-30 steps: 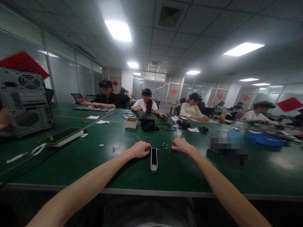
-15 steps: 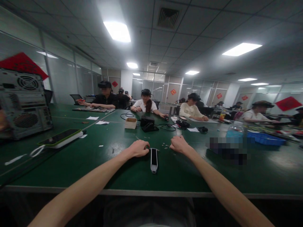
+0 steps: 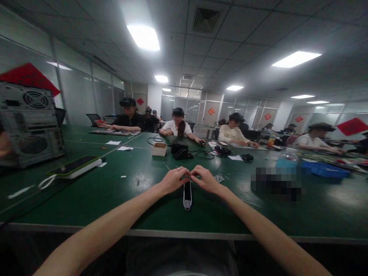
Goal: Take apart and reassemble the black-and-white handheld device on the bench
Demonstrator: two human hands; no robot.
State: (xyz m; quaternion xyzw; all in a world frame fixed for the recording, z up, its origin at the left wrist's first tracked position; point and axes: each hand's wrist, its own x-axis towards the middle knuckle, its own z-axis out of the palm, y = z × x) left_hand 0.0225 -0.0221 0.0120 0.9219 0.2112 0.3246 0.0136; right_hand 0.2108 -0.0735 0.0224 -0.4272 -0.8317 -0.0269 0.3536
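Meeting at fingertips, the left hand [image 3: 174, 180] and the right hand [image 3: 203, 178] are bent over the far end of the white-and-black device [image 3: 187, 196], which lies on the green desk [image 3: 100, 203]; whether they pinch something, I cannot tell. Small metal parts [image 3: 219, 178] lie just right.

Left forearm [image 3: 115, 216] and right forearm [image 3: 258, 222] bare, slender, tapering to narrow wrists. Left hand [image 3: 173, 179] bare but for a small glint at one finger, likely a ring [image 3: 178, 169]. Right hand [image 3: 204, 179] bare. Dark clothing [image 3: 181, 255] at the lap, details lost in shadow.
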